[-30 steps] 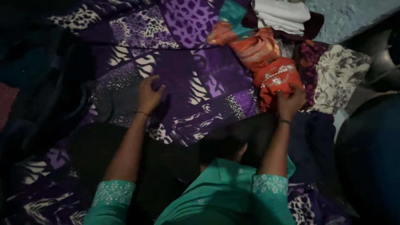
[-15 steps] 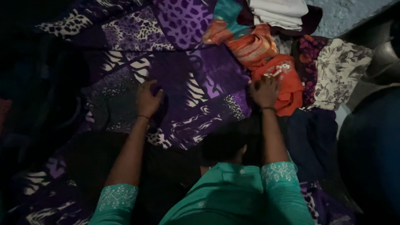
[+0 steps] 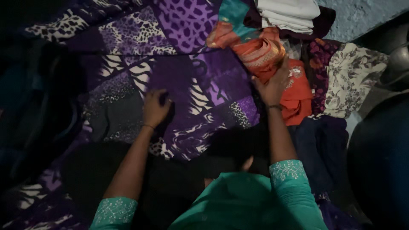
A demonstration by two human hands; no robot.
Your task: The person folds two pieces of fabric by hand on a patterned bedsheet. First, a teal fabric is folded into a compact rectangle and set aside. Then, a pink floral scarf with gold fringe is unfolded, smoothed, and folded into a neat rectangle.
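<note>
My left hand (image 3: 154, 108) rests on the purple animal-print blanket (image 3: 183, 64), its fingers curled against the cloth. My right hand (image 3: 273, 83) reaches forward onto a pile of folded clothes. Its fingers lie on an orange patterned garment (image 3: 260, 50), above a folded orange-red piece with white embroidery (image 3: 299, 90). Whether the fingers pinch the cloth or only press on it is unclear. Both arms wear teal sleeves with white embroidered cuffs (image 3: 289, 170).
A folded white cloth (image 3: 289, 15) tops the pile at the back. A floral cream-and-grey cloth (image 3: 349, 76) and a dark pink-flowered one (image 3: 317, 59) lie to the right. Dark navy fabric (image 3: 321, 140) sits below the orange pile. A blue-grey wall (image 3: 358, 15) is behind.
My right hand has moved from the lower edge of the orange-red garment up and forward to the orange patterned one. My left hand has stayed on the blanket, shifting slightly.
</note>
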